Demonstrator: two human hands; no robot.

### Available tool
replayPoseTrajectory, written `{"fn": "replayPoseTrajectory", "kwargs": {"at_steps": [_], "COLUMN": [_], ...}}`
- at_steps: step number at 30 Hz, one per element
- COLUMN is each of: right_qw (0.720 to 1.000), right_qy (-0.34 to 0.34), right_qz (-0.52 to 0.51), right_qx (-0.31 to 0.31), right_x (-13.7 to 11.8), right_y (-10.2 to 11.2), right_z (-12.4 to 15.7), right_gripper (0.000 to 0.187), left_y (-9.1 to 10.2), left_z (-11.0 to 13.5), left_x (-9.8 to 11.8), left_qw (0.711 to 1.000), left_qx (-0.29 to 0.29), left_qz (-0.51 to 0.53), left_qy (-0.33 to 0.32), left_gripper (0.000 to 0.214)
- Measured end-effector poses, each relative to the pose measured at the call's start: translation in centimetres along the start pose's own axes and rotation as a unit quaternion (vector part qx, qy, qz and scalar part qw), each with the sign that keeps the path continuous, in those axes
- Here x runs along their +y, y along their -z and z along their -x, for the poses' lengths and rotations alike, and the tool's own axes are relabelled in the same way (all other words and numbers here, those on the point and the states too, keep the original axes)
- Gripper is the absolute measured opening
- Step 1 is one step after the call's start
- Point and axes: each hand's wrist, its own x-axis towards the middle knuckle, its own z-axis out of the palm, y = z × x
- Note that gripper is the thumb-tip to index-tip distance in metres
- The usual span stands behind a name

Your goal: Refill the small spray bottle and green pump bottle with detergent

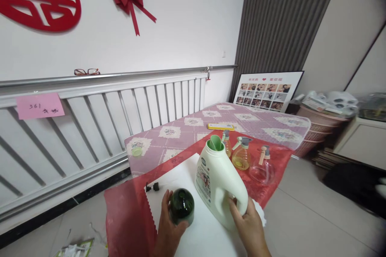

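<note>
My left hand (165, 231) is wrapped round a dark green, glossy bottle (182, 204), low over the white sheet. To its right, my right hand (249, 225) grips the handle of a pale green jug (211, 172). The jug has a printed label and leans slightly, its neck uncapped. A green pouring spout (216, 143) shows inside the neck. On the sheet's left corner lies a black pump head (152, 186). A light green cap (136, 151) rests on the tablecloth farther back. Whether liquid is in the green bottle cannot be made out.
Clear pump bottles, one in the middle (241, 158) with yellow liquid and one at right (261, 170), stand on red cloth (126, 213). Behind lies a yellow-edged pack (220, 127) on the patterned tablecloth (193, 122). A white radiator (114, 116) runs along the left wall.
</note>
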Motion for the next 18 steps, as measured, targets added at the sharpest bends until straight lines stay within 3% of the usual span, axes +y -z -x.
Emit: {"fn": "replayPoseTrajectory", "kwargs": {"at_steps": [3, 10, 18], "right_qw": [1.0, 0.999, 0.997], "right_qy": [0.008, 0.018, 0.034], "right_qz": [0.002, 0.01, 0.013], "right_qx": [0.014, 0.043, 0.065], "right_x": [0.3, 0.0, -0.2], "right_y": [-0.3, -0.6, -0.4], "right_z": [0.0, 0.3, 0.1], "right_gripper": [0.046, 0.042, 0.037], "left_y": [0.4, 0.2, 0.5], "left_z": [0.0, 0.0, -0.5], "left_x": [0.2, 3.0, 3.6], "left_qw": [0.999, 0.993, 0.991], "left_qx": [0.014, 0.1, 0.107], "left_qz": [-0.017, -0.038, -0.033], "left_qy": [-0.024, 0.039, 0.075], "left_gripper": [0.089, 0.06, 0.054]}}
